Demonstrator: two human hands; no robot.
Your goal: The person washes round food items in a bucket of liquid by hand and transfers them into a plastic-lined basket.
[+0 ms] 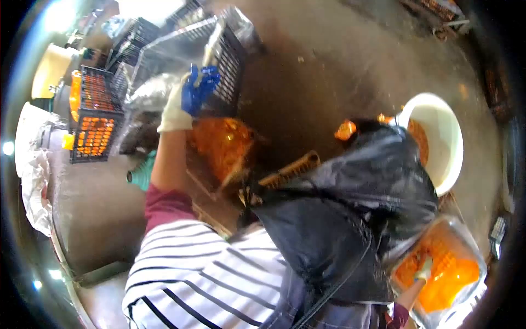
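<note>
My left hand (200, 90), in a white glove with a blue-coated palm and fingers, is stretched forward. Its fingers are bent over the near rim of a black plastic crate (233, 66) lined with clear plastic. At the lower right, my right hand (424, 268), in a pale glove, reaches into a plastic-lined container (474, 247). Orange pieces (449, 279) fill that container, and the fingers of this hand are too small and blurred to make out. Black sheeting (350, 192) covers the space between my arms.
A white bucket (452, 142) stands at the right, with orange material inside. More orange material (222, 145) lies ahead of my body. At the left are a black crate (96, 134) of orange pieces, a white sack (35, 186) and a green ribbed object (142, 171).
</note>
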